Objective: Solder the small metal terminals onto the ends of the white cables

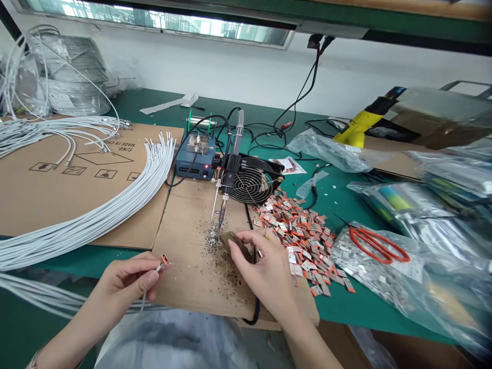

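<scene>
Between thumb and fingers, my left hand (pixel 132 279) pinches a thin pale cable near its end, where a small orange USB connector (pixel 164 260) sits. My right hand (pixel 265 266) grips a brownish sponge (pixel 226 242) against the tip of a soldering iron (pixel 230 174). The iron is clamped tip-down in a stand, with a thin solder feed tube (pixel 213 205) beside it. Grey solder scraps and dark crumbs lie on the cardboard (pixel 184 277) under the tip. Part of the sponge is hidden behind my fingers.
Right of my right hand spreads a heap of orange and metal connectors (pixel 303 236). A blue soldering station (pixel 195 163) and a black fan (pixel 251 184) stand behind the iron. White cables (pixel 115 215) lie left; orange-handled scissors (pixel 378 246) lie on plastic bags at right.
</scene>
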A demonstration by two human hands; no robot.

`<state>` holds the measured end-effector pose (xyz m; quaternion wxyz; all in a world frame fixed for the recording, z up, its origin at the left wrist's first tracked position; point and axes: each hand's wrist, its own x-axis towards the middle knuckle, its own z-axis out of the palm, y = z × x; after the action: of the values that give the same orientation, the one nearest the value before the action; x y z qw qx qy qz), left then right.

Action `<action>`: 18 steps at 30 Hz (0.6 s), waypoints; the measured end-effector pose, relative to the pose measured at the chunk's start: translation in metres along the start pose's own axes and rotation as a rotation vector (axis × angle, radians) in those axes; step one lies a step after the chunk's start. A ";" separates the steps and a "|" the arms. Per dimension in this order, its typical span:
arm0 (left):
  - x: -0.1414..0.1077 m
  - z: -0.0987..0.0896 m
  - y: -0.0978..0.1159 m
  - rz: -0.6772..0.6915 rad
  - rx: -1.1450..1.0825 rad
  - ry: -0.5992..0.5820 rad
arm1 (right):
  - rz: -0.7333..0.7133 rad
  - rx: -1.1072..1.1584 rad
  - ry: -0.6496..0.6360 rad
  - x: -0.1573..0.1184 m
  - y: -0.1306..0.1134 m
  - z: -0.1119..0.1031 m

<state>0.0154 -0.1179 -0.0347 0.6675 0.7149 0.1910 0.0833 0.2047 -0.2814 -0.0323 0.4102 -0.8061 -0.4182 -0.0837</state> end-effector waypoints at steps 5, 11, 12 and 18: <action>0.004 0.001 -0.004 -0.019 -0.067 0.031 | -0.052 -0.036 -0.005 -0.001 0.000 0.001; 0.005 0.005 -0.001 -0.021 -0.042 0.047 | -0.083 -0.075 0.038 -0.003 -0.001 -0.002; 0.005 0.005 0.000 -0.021 -0.038 0.056 | -0.096 -0.076 0.052 -0.003 -0.002 -0.003; 0.003 0.002 -0.007 0.007 -0.099 0.050 | -0.021 0.026 -0.119 -0.007 0.000 -0.008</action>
<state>0.0177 -0.1180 -0.0419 0.6968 0.6794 0.2007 0.1126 0.2016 -0.2920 -0.0303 0.3941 -0.7998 -0.4515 -0.0345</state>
